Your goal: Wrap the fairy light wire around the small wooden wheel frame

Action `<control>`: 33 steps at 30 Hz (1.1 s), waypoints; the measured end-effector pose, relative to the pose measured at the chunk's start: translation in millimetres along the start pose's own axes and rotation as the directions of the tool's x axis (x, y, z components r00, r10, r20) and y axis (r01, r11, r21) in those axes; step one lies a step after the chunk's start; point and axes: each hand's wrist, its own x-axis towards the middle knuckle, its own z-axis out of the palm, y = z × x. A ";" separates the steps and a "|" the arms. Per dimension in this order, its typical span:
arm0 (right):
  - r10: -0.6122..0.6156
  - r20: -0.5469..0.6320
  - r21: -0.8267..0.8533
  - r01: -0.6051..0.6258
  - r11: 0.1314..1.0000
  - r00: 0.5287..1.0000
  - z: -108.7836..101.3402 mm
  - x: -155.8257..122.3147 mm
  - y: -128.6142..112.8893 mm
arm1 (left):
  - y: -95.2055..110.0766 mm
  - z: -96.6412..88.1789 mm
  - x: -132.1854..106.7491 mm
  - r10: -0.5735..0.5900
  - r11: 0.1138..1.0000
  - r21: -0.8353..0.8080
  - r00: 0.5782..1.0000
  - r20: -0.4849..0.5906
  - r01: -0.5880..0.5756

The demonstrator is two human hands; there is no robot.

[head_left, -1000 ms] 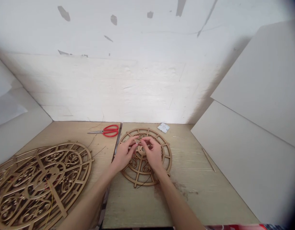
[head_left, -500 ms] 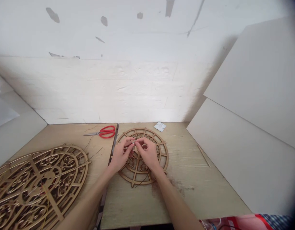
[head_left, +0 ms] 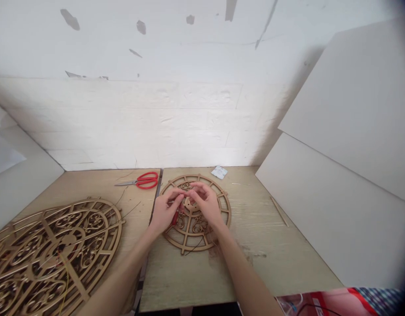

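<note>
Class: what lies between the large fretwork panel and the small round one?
Head view: between the large fretwork panel and small round panel lie bare tabletop, a thin dark wire and the seam between two boards.

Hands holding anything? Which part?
Cannot tell: left hand and right hand fingertips meet over the centre of the wooden disc; anything pinched is too small to see.

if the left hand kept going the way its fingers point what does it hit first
Probably the right hand, fingertips close ahead of the left hand over the round fretwork disc; the gap is hard to judge.
</note>
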 end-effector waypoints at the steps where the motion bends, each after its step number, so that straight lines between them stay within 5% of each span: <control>1: 0.013 -0.005 0.039 -0.013 0.999 1.000 -3.4 1.6 -0.6 | 1.1 -0.4 0.4 -0.015 0.999 -0.029 1.000 -0.013 0.015; 9: 0.053 0.000 0.115 -0.052 0.992 0.999 -12.9 4.7 -1.4 | -3.1 -1.2 2.3 -0.129 0.985 -0.120 0.991 -0.021 0.126; 17: 0.045 0.110 0.227 -0.069 0.971 0.993 -9.4 0.5 -4.5 | -6.0 -3.2 3.8 -0.068 0.988 0.139 0.996 -0.052 0.075; 26: -0.013 0.238 0.259 -0.050 0.965 0.971 -8.3 -3.2 -6.6 | -4.8 -3.2 3.6 -0.067 0.975 0.222 0.974 0.218 0.018; 33: 0.026 0.349 0.218 -0.109 0.970 0.937 -13.0 -6.5 -16.8 | -8.5 -0.2 2.3 -0.025 0.960 0.279 0.981 0.194 -0.031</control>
